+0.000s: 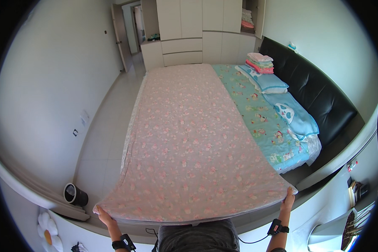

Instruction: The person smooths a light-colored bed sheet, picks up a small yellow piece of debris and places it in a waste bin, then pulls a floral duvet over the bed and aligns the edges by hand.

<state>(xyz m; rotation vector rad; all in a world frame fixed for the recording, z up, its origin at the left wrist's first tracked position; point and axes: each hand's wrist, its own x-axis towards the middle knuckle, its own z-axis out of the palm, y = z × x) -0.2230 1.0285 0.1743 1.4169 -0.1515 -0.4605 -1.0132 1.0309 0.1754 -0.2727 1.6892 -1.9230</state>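
A pink floral quilt [189,138] stretches away from me over most of the bed. My left hand [104,215] grips its near left corner, and my right hand [289,199] grips the near right corner. Between them the quilt's near edge is raised and pulled out toward my body. Along its left side runs a pale trim. To the right, a turquoise cartoon-print bedsheet [258,116] shows beside the quilt. Two blue pillows, the far pillow [266,81] and the near pillow [293,115], lie along the headboard side.
Folded bedding [260,63] is stacked on the far pillow. A black padded headboard [308,85] borders the bed's right side. A dark wastebasket [76,195] stands on the floor at left. Built-in cabinets [189,25] line the far wall, near an open door [122,37].
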